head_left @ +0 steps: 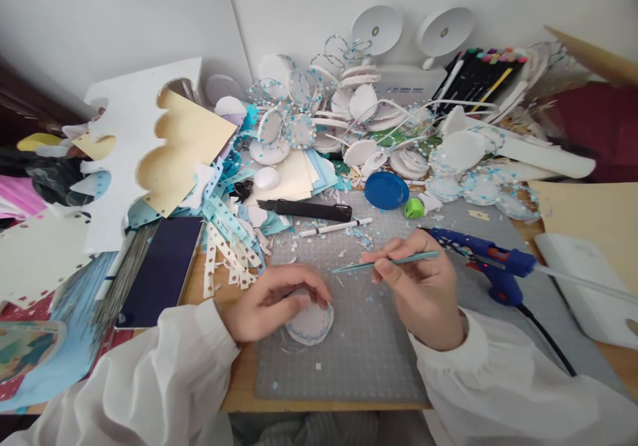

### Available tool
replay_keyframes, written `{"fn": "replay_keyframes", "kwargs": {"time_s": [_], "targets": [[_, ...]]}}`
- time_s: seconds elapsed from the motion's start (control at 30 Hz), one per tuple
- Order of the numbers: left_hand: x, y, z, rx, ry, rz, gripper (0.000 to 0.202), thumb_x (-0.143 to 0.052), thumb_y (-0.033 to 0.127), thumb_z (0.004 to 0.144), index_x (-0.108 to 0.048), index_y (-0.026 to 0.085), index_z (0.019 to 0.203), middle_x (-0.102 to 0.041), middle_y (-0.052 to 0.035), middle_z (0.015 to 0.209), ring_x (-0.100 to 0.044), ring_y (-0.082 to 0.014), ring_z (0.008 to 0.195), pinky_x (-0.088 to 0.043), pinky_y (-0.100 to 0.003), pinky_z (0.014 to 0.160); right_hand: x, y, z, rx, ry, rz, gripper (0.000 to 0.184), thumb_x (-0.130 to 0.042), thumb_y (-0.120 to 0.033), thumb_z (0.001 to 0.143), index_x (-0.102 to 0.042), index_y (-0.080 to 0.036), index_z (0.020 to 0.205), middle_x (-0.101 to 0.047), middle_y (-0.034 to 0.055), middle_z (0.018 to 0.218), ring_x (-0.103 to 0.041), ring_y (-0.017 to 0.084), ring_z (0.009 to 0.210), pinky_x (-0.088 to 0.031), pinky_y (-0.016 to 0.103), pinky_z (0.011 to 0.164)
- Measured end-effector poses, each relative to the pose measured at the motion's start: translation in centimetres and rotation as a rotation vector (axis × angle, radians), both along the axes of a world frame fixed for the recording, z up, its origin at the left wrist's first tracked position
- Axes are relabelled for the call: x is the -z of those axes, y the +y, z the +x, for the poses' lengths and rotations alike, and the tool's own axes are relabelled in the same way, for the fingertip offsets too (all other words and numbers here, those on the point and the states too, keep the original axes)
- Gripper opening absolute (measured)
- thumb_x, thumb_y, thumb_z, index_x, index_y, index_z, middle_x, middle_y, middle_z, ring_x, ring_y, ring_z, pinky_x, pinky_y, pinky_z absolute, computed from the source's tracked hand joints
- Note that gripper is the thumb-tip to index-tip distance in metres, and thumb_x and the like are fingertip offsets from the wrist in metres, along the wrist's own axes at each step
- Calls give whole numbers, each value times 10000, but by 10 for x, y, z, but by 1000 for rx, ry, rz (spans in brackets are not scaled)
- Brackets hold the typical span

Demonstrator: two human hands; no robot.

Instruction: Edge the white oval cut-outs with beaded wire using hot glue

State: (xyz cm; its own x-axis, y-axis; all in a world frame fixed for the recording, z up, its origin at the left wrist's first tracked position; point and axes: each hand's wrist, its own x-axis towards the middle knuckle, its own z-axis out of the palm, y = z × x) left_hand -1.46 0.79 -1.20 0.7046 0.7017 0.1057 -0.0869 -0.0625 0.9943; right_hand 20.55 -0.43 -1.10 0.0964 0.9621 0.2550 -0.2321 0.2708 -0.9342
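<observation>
On the grey cutting mat, my left hand (280, 302) holds a round white disc (310, 325) whose rim is trimmed with small pale-blue and white bits. The thumb lies over the disc's top, and the fingers curl around its far edge, partly hidden. Slightly raised to the right, my right hand (419, 286) pinches a pair of teal tweezers (406, 259) between thumb and fingers. The tweezers' tip points left, toward the disc but apart from it; whether it carries anything is too small to tell. Tiny paper bits lie scattered between and beyond the hands.
A blue glue gun (498, 260) lies right of my right hand, its cord trailing forward. Ahead are a black utility knife (312, 209), a white pen (336, 227) and a blue lid (386, 191). Decorated discs pile up behind. A dark phone (160, 270) lies left.
</observation>
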Motion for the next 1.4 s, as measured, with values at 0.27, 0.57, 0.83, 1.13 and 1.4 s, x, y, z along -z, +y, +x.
{"fn": "replay_keyframes", "kwargs": {"time_s": [0.27,0.57,0.83,1.13,1.4], "targets": [[-4,1,4,-209,4,-4,269,-523,289,929,-717,128,837,-701,-104,867,-646,-193,850,-487,-300,794,0,0,2,63,-73,46,160,-717,-168,797,-572,-236,792,-664,-8,715,-713,182,737,-530,238,470],[7,-5,2,-404,-153,-131,576,-348,355,990,-699,159,577,-593,-47,542,-523,-134,538,-400,-275,569,-3,0,3,136,-174,112,159,-699,-110,788,-581,-214,802,-598,-3,763,-698,177,766,-549,245,509],[7,0,-4,-261,-189,49,471,-356,288,900,-791,174,760,-678,-119,849,-567,-227,806,-392,-368,785,1,0,2,93,-207,110,161,-703,-105,786,-581,-209,803,-595,-9,772,-705,175,775,-577,264,580],[-6,-1,3,54,-117,-128,425,-385,353,813,-731,132,921,-636,-140,883,-543,-273,863,-401,-395,822,5,4,-1,101,-366,44,170,-728,-210,787,-563,-222,751,-656,16,783,-715,200,823,-584,322,702],[-5,2,3,-164,-215,-146,375,-433,333,774,-718,129,906,-615,-140,961,-539,-289,958,-380,-415,904,21,15,-8,59,-430,-35,181,-680,-262,826,-520,-219,751,-717,63,948,-686,196,945,-566,338,761]]}}
